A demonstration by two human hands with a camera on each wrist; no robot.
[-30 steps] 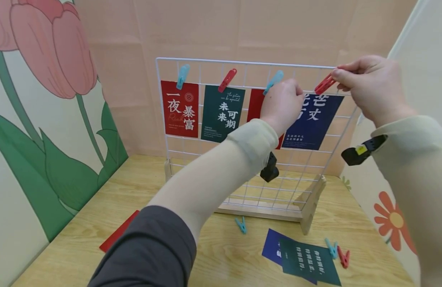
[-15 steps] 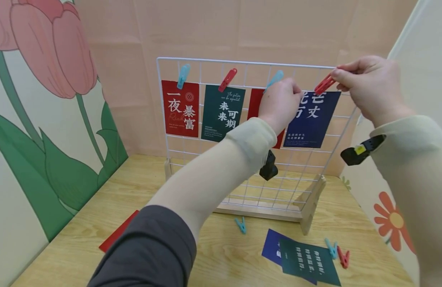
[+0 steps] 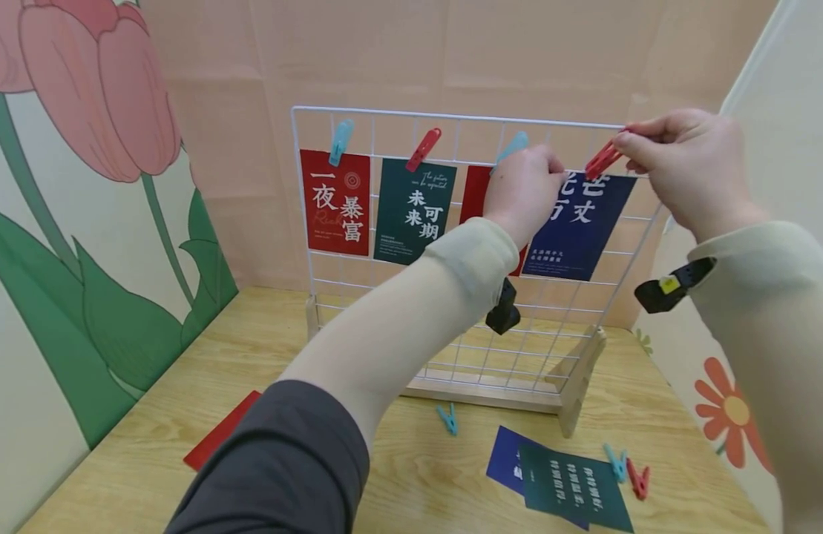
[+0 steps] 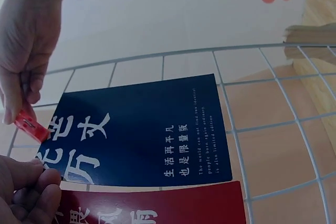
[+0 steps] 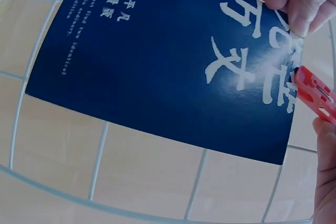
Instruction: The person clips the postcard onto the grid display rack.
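My left hand (image 3: 523,185) pinches the top left corner of a dark blue card (image 3: 571,241) with white lettering, held against a white wire grid (image 4: 252,132). My right hand (image 3: 694,167) grips a red clothespin (image 3: 603,159) between thumb and fingers. In the right wrist view the tip of the red clothespin (image 5: 315,90) meets the card's top edge; whether it bites the grid wire too, I cannot tell. Left of the blue card hangs a red card (image 4: 157,203), partly hidden behind my left hand in the head view, under a light blue clothespin (image 3: 513,146).
Further left hang a red card (image 3: 336,204) and a green card (image 3: 414,211), each under a clothespin. On the wooden table lie a green card (image 3: 571,482) over a blue one (image 3: 505,456), loose clothespins (image 3: 638,478), and a red card (image 3: 224,430) beside my sleeve.
The blue card rose slightly against the grid, then dropped a little and tilted. Both hands have hardly moved and keep their hold.
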